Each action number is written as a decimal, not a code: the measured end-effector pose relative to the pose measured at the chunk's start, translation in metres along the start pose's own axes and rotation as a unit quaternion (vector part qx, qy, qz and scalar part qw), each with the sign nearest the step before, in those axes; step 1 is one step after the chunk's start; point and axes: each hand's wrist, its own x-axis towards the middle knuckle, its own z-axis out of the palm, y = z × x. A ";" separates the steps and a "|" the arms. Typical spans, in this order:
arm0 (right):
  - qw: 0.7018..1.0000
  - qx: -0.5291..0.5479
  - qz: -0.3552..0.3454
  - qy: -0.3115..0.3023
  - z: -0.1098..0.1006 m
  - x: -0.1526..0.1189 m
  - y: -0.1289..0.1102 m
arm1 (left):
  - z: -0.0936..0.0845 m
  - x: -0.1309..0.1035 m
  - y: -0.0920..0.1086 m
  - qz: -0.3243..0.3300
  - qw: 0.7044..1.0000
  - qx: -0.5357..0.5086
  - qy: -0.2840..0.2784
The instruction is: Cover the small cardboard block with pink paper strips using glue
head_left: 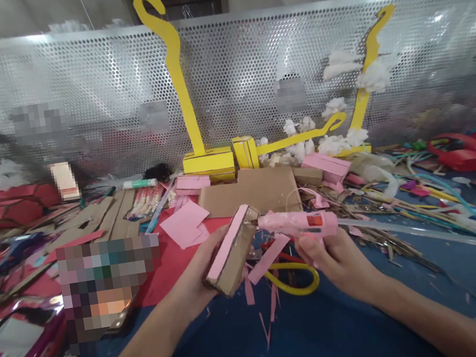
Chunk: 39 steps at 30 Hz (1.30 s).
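My left hand [198, 271] grips a small cardboard box [237, 257], held tilted above the table, with a strip of pink paper on one long side. My fingers behind the box are partly hidden. In my right hand [335, 259] is a pink hot glue gun [298, 224], its nozzle pointing left at the box's upper end, touching or very near it. A clear glue stick [374, 226] sticks out of the gun's back. Beneath the hands lie pink paper strips [268, 259] and a yellow loop [299, 288].
Yellow paper hooks on box bases [209, 162] stand along a perforated metal panel [97, 104]. Pink sheets [185, 225] rest on red paper [154, 277], beside a cardboard piece [262, 190]. Scraps and pipe cleaners lie right; red boxes [1, 212] and a blurred-out phone-like object [106, 287] left.
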 end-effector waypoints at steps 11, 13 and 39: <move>0.988 0.076 -0.062 -0.119 0.004 -0.001 -0.014 | 0.002 0.000 -0.003 0.023 1.000 -0.014 -0.006; 0.986 0.079 -0.076 -0.129 0.004 -0.001 -0.016 | 0.002 0.002 -0.004 0.030 0.999 -0.012 -0.019; 0.992 0.038 -0.079 -0.093 0.011 -0.003 -0.018 | -0.007 0.011 -0.011 0.049 0.999 -0.022 0.011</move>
